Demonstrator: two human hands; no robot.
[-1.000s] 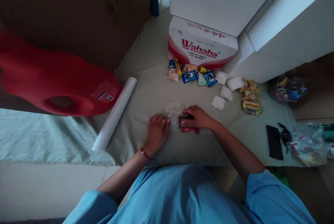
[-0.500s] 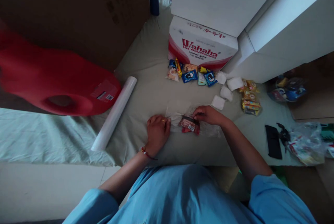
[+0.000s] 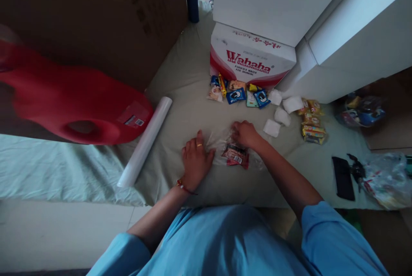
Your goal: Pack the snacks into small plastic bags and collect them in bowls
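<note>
A clear plastic bag (image 3: 215, 138) lies crumpled on the cloth with small red-brown snack packets (image 3: 237, 154) in or under its film; which of the two I cannot tell. My right hand (image 3: 246, 134) is closed just above the packets, its fingers pinching the bag's film. At the bag's left side rests my left hand (image 3: 197, 158), palm down with fingers stretched out and the thumb at the film's edge. A ring and a red bracelet show on that hand and wrist.
A clear plastic roll (image 3: 144, 143) and a large red jug (image 3: 96, 104) lie left. Blue and yellow snack packets (image 3: 236, 95) sit before a Wahaba-looking water box (image 3: 251, 55). White packets (image 3: 272, 128), yellow snacks (image 3: 313, 132), a black phone (image 3: 343, 178) and a plastic bag (image 3: 386, 179) are right.
My right hand has moved up and slightly left, pulling the bag's film along. The fingers of my left hand have stretched out more. The packets sit slightly turned.
</note>
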